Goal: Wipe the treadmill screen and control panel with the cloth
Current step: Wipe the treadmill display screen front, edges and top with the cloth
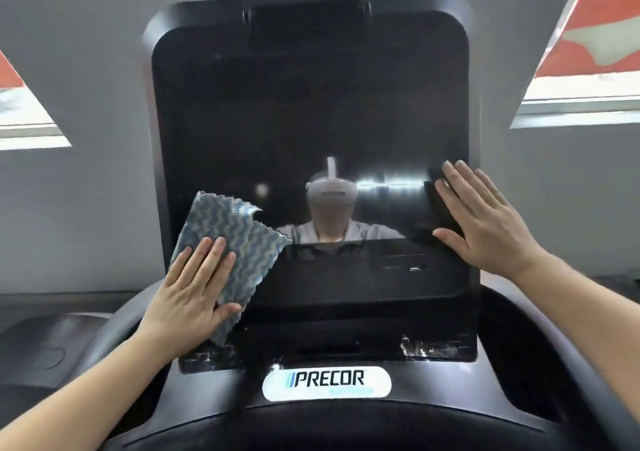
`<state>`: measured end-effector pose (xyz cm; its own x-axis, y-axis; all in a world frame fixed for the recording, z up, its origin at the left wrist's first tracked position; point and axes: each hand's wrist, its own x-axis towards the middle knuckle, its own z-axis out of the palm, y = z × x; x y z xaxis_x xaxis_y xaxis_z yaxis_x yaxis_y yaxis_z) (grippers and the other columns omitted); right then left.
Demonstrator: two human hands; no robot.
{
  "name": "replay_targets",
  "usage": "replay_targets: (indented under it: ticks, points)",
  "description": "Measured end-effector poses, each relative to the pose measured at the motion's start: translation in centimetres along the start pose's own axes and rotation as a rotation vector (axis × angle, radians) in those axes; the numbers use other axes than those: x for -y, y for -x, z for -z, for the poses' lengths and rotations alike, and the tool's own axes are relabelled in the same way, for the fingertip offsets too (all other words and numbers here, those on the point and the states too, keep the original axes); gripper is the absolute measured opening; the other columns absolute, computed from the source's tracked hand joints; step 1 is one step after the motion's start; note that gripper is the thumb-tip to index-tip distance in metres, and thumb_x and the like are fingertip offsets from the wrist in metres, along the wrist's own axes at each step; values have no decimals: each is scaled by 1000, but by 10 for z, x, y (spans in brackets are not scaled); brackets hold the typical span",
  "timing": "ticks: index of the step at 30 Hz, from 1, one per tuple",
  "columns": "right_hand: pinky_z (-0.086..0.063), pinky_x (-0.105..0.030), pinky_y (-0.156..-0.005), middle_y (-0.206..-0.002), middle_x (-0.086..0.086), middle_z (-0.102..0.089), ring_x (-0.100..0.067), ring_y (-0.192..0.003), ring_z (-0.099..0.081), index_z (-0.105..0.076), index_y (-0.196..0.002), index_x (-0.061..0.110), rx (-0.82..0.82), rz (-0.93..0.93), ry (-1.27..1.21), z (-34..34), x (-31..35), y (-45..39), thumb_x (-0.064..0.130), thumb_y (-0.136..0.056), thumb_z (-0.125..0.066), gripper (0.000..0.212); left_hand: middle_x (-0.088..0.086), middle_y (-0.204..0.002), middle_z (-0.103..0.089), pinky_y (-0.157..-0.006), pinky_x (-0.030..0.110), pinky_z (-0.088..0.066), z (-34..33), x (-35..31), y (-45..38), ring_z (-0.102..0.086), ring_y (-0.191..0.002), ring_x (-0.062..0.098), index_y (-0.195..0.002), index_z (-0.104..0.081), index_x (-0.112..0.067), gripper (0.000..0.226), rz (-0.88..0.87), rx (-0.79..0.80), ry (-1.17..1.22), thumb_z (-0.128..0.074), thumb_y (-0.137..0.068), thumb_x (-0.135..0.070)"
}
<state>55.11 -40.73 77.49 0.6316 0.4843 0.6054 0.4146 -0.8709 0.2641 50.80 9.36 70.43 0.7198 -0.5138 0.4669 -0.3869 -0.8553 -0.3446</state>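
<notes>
The left hand lies flat over the lower half of the cloth, and cloth and hand together hide the screen's corner at seven o'clock. At three o'clock the right hand covers part of the screen's edge, while both forearms run out of the picture at the bottom corners. The small print under the PRECOR badge is too blurred to read, as are the worn markings on the control panel.

Blue wavy-patterned cloth flat against lower-left corner of dark, glossy, upright treadmill screen; control panel below.
</notes>
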Motion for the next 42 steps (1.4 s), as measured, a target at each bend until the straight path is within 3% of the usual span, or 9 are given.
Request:
replay_targets:
  ticks: [4, 7, 14, 20, 26, 29, 33, 37, 42]
  points:
    - [-12, -50, -124, -163, -19, -19, -34, -153, -12, -32, -151, 0, -11, 84, 22, -8, -21, -24, 53, -104, -28, 72, 19, -157, -31, -121, 53, -19, 4, 20, -8, -24, -148, 35, -148, -42, -7, 84, -201, -64, -80, -45, -90, -68]
    - [-12, -53, -124, -162, -22, -21, -38, -152, -14, -34, -150, -1, -65, 146, 38, -16, -24, -25, 51, -103, -32, 70, 17, -160, -24, -122, 52, -15, 1, 15, -28, -21, -149, 36, -151, -34, -10, 91, -322, -16, -131, -42, -88, -74]
    - [-12, -54, -123, -163, -21, -16, -37, -152, -13, -20, -154, 2, -29, 248, 64, -16, -24, -31, 57, -103, -30, 76, 17, -161, -18, -123, 54, -9, 3, -55, -64, -19, -149, 38, -154, -21, -10, 98, -289, 43, -105, -37, -87, -79]
    - [-18, -56, -122, -162, -22, -20, -37, -151, -18, -18, -154, 1, -21, 250, 84, -12, -23, -31, 58, -101, -33, 79, 8, -165, -10, -124, 50, -3, 12, -138, -118, -3, -153, 31, -158, -18, -17, 88, -402, 81, -42, -29, -93, -76]
    - [-15, -56, -122, -162, -21, -18, -37, -152, -16, -16, -154, 2, -2, 253, 90, -12, -22, -32, 61, -99, -29, 82, 7, -165, -16, -124, 48, -6, 13, -1, -31, -13, -152, 29, -159, -15, -21, 90, -335, 99, -161, -44, -90, -71]
    - [-14, -56, -122, -163, -20, -17, -36, -152, -15, -15, -154, 2, -7, 238, 91, -15, -22, -31, 61, -97, -34, 84, 6, -167, -5, -124, 50, -5, 12, 42, -7, -6, -153, 30, -159, -8, -18, 96, -353, 119, -204, -44, -88, -71]
    - [-16, -56, -122, -162, -21, -20, -37, -152, -16, -21, -153, 0, -24, 251, 88, -16, -24, -32, 60, -96, -41, 85, 7, -165, -13, -123, 50, -5, 6, -56, -76, -3, -153, 28, -157, -20, -16, 88, -518, 72, -93, -35, -93, -74]
    - [-17, -55, -122, -161, -21, -23, -37, -152, -18, -26, -153, -1, -35, 265, 80, -15, -24, -32, 56, -98, -40, 81, 9, -165, -14, -123, 50, -3, 15, -190, -164, -4, -153, 27, -158, -15, -13, 81, -651, 55, 12, -28, -99, -66]
    - [-17, -54, -122, -162, -20, -22, -36, -152, -18, -23, -154, -1, -17, 273, 83, -12, -25, -33, 52, -101, -36, 76, 7, -166, -12, -124, 45, -1, 25, -196, -171, -6, -153, 24, -158, -14, -12, 81, -625, 106, 1, -30, -99, -65]
